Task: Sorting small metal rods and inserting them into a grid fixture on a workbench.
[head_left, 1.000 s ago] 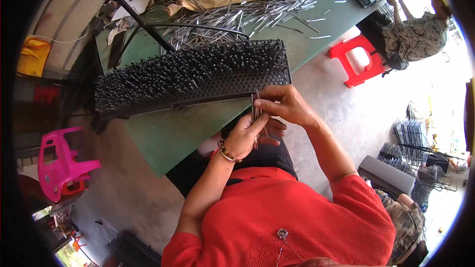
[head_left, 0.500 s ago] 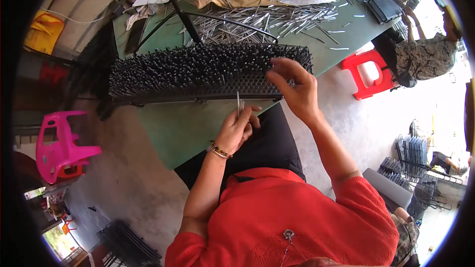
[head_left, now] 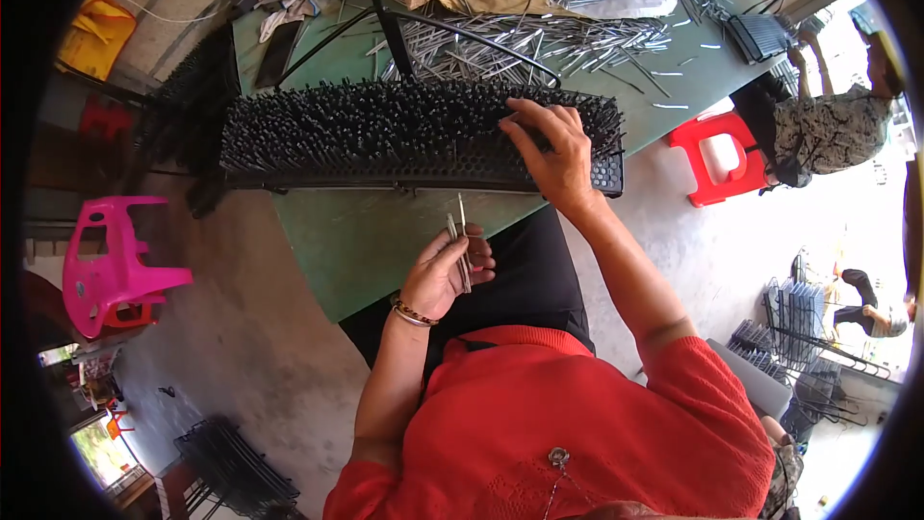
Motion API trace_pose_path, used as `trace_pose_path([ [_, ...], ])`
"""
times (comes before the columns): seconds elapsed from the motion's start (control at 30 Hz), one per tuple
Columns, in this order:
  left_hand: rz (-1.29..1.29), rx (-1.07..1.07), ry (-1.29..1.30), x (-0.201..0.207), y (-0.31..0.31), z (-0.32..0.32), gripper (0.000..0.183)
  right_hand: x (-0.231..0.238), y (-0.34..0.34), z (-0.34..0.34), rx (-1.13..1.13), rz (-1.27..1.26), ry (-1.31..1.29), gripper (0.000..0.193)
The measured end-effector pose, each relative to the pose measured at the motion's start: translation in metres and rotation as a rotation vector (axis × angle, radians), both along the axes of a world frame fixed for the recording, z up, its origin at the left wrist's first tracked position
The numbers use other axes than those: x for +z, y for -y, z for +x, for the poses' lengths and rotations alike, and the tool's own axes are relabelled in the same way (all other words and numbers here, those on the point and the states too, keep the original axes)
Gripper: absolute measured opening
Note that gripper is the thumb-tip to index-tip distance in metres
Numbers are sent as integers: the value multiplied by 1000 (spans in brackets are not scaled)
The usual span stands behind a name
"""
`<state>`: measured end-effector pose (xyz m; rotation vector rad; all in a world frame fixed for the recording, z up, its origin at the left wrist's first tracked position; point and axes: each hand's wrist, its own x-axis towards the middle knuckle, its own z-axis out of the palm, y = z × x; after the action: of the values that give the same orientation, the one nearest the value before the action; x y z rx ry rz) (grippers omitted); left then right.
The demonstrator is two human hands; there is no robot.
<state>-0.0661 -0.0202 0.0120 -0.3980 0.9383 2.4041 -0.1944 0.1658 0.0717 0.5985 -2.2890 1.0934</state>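
My left hand (head_left: pixel 441 274) is closed around a few thin metal rods (head_left: pixel 459 250), held below the near edge of a long black rack. That rack (head_left: pixel 404 179) has a honeycomb of holes, and many dark rods with shiny tips (head_left: pixel 356 130) stand upright in it. Over the right part of the rack is my right hand (head_left: pixel 553 146), with thumb and forefinger bent toward each other at the rod tops. What lies between those fingertips, if anything, is too small to make out. Bare holes show along the rack's near side and at its right end, beside my right wrist.
A large pile of loose metal rods (head_left: pixel 539 43) covers the far side of the green table (head_left: pixel 327 250). Black metal bars (head_left: pixel 390 29) rise behind the rack. A pink stool (head_left: pixel 111 265) stands left, a red stool (head_left: pixel 717 159) right, near another person (head_left: pixel 833 135).
My right hand has moved left and come closer to the rod tops. My left hand is lower and further left, its rods now more spread. The whole view has shifted slightly.
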Motion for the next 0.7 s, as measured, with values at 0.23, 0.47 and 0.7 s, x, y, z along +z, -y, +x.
trace_pose_path([
  [0.23,76,-92,-3,17,-13,-8,29,-4,2,0,2,348,-164,24],
  [0.47,-22,-115,-239,26,-14,-18,29,19,-5,30,229,72,216,21],
  [0.7,-123,-260,-261,35,-22,-18,31,3,-18,42,499,-431,1197,18],
])
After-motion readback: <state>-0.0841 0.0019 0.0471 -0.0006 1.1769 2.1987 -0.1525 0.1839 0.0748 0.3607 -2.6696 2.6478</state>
